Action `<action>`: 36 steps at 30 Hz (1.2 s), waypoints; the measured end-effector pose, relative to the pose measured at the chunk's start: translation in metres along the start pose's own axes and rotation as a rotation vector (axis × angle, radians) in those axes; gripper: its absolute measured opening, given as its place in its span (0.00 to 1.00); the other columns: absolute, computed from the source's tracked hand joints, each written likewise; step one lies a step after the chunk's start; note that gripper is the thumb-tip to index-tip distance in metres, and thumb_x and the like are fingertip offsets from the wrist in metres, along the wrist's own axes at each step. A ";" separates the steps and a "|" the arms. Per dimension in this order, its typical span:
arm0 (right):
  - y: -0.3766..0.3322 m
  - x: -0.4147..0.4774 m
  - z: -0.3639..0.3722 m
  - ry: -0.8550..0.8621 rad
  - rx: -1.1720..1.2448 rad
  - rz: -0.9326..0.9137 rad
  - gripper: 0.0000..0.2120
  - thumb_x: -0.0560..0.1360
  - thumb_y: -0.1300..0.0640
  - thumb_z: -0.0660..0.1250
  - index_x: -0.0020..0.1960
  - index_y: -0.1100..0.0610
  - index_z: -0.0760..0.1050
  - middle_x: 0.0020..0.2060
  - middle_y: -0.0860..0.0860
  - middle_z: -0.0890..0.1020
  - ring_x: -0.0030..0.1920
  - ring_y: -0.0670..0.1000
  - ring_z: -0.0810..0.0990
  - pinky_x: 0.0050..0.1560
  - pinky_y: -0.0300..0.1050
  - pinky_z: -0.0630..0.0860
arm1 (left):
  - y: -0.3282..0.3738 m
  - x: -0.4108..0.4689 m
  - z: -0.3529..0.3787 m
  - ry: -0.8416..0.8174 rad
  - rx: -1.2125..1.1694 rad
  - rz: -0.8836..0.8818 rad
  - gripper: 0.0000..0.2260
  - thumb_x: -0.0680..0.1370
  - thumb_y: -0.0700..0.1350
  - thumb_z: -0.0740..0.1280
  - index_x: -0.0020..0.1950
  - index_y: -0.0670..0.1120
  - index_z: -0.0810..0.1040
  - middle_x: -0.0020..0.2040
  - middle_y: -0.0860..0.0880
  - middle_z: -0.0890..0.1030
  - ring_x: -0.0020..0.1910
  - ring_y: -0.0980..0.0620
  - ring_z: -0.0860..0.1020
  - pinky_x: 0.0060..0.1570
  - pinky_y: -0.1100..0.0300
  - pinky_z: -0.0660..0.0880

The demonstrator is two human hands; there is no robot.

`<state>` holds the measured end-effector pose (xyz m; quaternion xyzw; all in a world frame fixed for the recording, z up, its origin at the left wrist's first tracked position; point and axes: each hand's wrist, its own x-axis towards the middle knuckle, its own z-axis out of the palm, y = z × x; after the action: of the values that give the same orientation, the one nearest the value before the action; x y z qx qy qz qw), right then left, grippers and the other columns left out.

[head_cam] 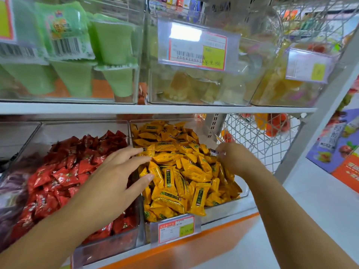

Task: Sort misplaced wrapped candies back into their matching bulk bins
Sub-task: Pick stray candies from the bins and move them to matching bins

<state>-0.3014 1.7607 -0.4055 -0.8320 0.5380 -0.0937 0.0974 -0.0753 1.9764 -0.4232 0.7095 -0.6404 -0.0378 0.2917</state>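
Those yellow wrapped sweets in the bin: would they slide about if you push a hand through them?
Probably slide: the yellow candies have glossy wrappers and lie loosely heaped, so the left hand, fingers flat, would likely shift several at once. Each looks small and light, easy to pinch, as the right hand seems to pinch a purplish wrapper.

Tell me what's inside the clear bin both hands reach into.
The bin holds yellow wrapped candies, heaped high. The right hand pinches a small purple-white wrapper above them. Lower layers, and whatever lies under the left hand, are covered.
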 end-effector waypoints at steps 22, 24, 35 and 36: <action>-0.086 -0.034 0.027 -0.065 0.184 -0.544 0.26 0.76 0.36 0.59 0.73 0.39 0.61 0.70 0.41 0.66 0.72 0.46 0.59 0.72 0.52 0.61 | 0.012 0.029 -0.003 0.375 -0.075 -0.048 0.13 0.79 0.51 0.57 0.58 0.53 0.78 0.41 0.59 0.78 0.40 0.62 0.72 0.40 0.65 0.64; -0.084 -0.026 0.034 -0.069 0.004 -0.577 0.27 0.76 0.32 0.53 0.73 0.35 0.57 0.75 0.43 0.58 0.76 0.51 0.52 0.74 0.57 0.53 | 0.000 0.029 -0.008 0.415 -0.099 -0.087 0.07 0.81 0.46 0.59 0.53 0.54 0.76 0.39 0.58 0.77 0.39 0.64 0.73 0.36 0.68 0.64; -0.066 0.016 0.030 -0.015 -0.013 -0.437 0.21 0.78 0.39 0.58 0.70 0.37 0.66 0.73 0.45 0.64 0.72 0.53 0.64 0.67 0.54 0.67 | -0.006 0.021 -0.004 0.206 -0.126 -0.137 0.13 0.81 0.51 0.57 0.66 0.59 0.68 0.50 0.63 0.75 0.47 0.66 0.73 0.44 0.74 0.66; -0.064 0.018 0.028 -0.023 0.004 -0.424 0.21 0.78 0.39 0.59 0.69 0.38 0.67 0.72 0.44 0.66 0.71 0.52 0.65 0.66 0.53 0.69 | -0.006 0.020 -0.004 0.176 -0.119 -0.141 0.17 0.81 0.54 0.57 0.70 0.59 0.66 0.53 0.63 0.73 0.49 0.65 0.73 0.47 0.72 0.66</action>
<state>-0.2307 1.7716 -0.4144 -0.9275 0.3494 -0.1037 0.0834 -0.0648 1.9596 -0.4163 0.7349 -0.5574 -0.0338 0.3847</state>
